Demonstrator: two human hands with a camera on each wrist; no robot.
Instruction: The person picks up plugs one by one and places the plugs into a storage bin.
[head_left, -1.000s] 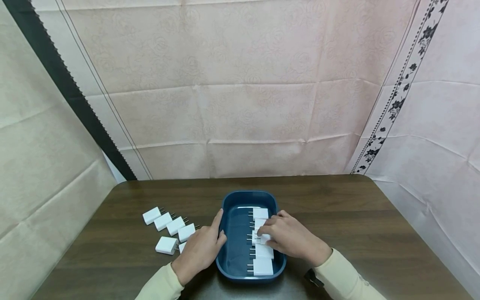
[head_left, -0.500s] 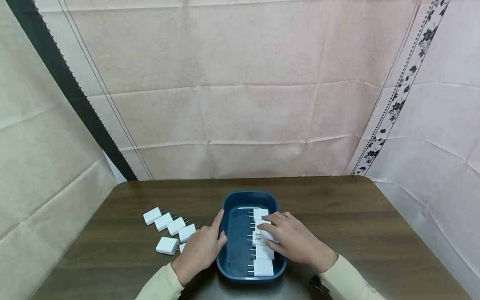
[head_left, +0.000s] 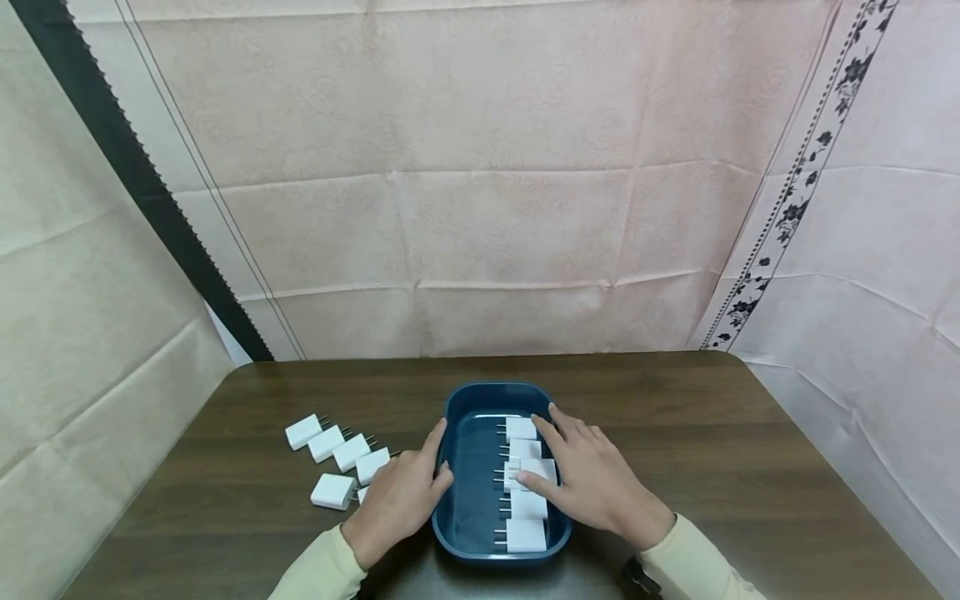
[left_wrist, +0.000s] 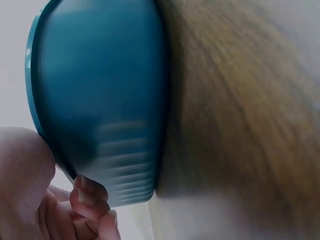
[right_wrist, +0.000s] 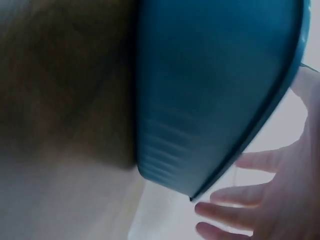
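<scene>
A blue plastic tray (head_left: 471,533) stands on the table. Inside it, several white plug adapters form a column, pins facing left; one white plug adapter (head_left: 540,469) lies partly over its neighbour at mid-column. My left hand (head_left: 401,500) holds the tray's left rim, thumb over the edge; in the left wrist view its curled fingers (left_wrist: 90,197) touch the outer wall. Over the right rim, my right hand (head_left: 600,479) has its fingers spread, with the thumb above the column. In the right wrist view those fingers (right_wrist: 232,215) are extended beside the rim, gripping nothing.
Left of the tray, several more white plug adapters (head_left: 351,452) lie on the brown wooden table (head_left: 720,467), one partly hidden behind the left hand. Pale cloth (head_left: 510,250) hangs behind the table and at both sides.
My right hand has let go of the plug adapter in mid-column, spread its fingers and drawn back slightly to the right. The left hand and tray have stayed put.
</scene>
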